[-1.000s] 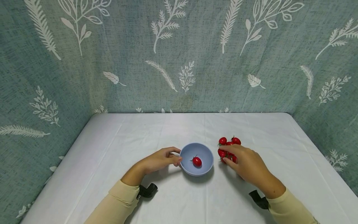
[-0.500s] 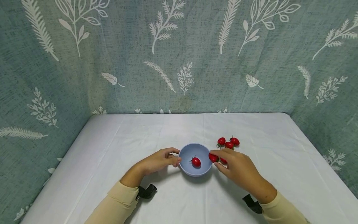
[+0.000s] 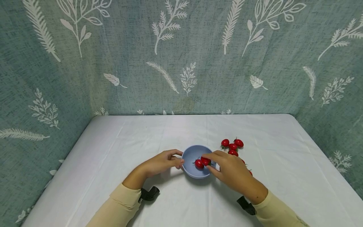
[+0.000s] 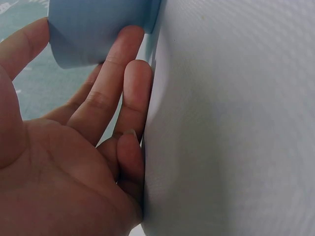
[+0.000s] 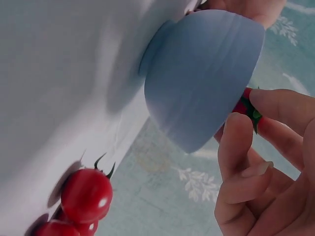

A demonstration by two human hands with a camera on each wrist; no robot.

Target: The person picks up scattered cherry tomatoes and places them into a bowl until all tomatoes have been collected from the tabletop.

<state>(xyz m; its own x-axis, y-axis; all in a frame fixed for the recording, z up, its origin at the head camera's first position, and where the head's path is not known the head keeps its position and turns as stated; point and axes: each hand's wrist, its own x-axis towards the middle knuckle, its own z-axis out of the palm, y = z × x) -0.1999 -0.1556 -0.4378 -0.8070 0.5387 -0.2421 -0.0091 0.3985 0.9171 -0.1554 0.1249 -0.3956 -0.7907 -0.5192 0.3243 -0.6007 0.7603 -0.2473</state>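
White worktop (image 3: pixel 113 189) below, right hand (image 3: pixel 233 171) over it, left hand (image 3: pixel 163 162) opposite, its fingers clamped on the side of the blue bowl (image 3: pixel 190 155)! Loose tomatoes (image 3: pixel 233 147) lie to the right. And there, pinched between the right hand's fingers: the held tomato (image 3: pixel 205 161), in the bowl's mouth, just beside another tomato (image 3: pixel 199 164) inside.

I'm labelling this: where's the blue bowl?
In the head view, the blue bowl sits on the tablecloth, left hand at its left side, right hand over its right rim.
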